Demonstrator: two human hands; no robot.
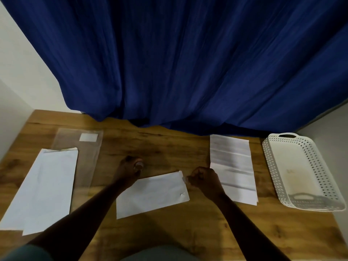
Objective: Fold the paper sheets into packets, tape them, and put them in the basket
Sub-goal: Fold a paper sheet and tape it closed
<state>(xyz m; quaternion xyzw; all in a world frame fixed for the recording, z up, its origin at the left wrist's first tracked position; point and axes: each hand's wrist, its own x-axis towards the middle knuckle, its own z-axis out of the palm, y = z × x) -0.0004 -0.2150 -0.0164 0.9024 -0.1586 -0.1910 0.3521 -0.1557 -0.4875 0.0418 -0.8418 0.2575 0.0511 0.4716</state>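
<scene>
A folded white paper packet (152, 194) lies tilted on the wooden table (169, 147) in front of me. My left hand (130, 167) is closed around a small roll of clear tape (139, 165) just beyond the packet's top left corner. At the packet's top right corner my right hand (204, 180) pinches what looks like a strip of clear tape (185, 178). A stack of flat white sheets (45, 189) lies at the left. Folded, creased sheets (232, 166) lie right of my right hand. The white perforated basket (301, 170) stands at the far right, nothing in it.
A clear plastic sleeve with a white label (88, 137) lies behind the left stack. A dark blue curtain (178, 63) hangs over the table's back edge. White walls close in on the left and right.
</scene>
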